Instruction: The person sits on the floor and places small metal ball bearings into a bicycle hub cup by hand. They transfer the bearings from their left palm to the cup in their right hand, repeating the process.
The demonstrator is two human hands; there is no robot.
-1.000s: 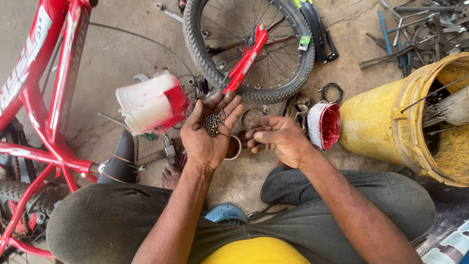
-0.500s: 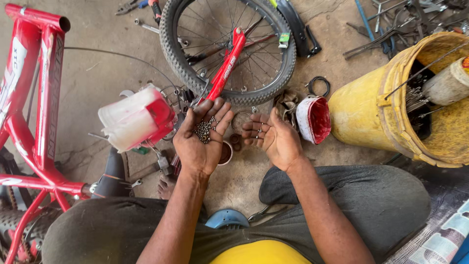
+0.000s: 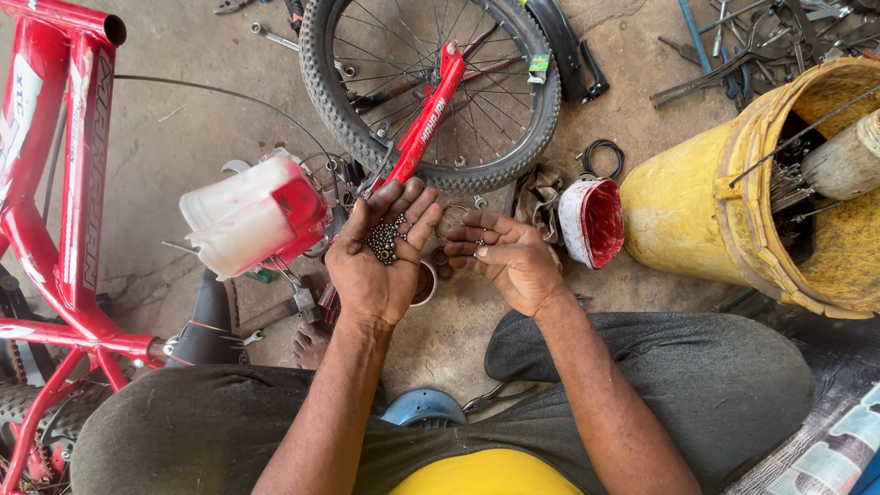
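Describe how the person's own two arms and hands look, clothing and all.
Both forearms are bare from elbow to wrist, with no sleeves showing. The left hand and right hand wear no gloves, rings, watch or bands, and their fingers look smudged with dark grime. Nearer the body, a yellow shirt and grey trousers show.

A bare concrete floor (image 3: 183, 119) carries everything. A spoked wheel (image 3: 431, 92) lies flat at the top, with a red fork (image 3: 426, 124) across it. A red frame (image 3: 55, 211) stands at the left. At the right stands a yellow bucket (image 3: 697, 202), and just beside it a small red-lined tub (image 3: 591, 225) lies tipped on its side. A black ring (image 3: 602, 158) lies near the wheel. Loose tools (image 3: 733, 55) lie scattered at the top right, a wrench (image 3: 270, 37) at the top left.
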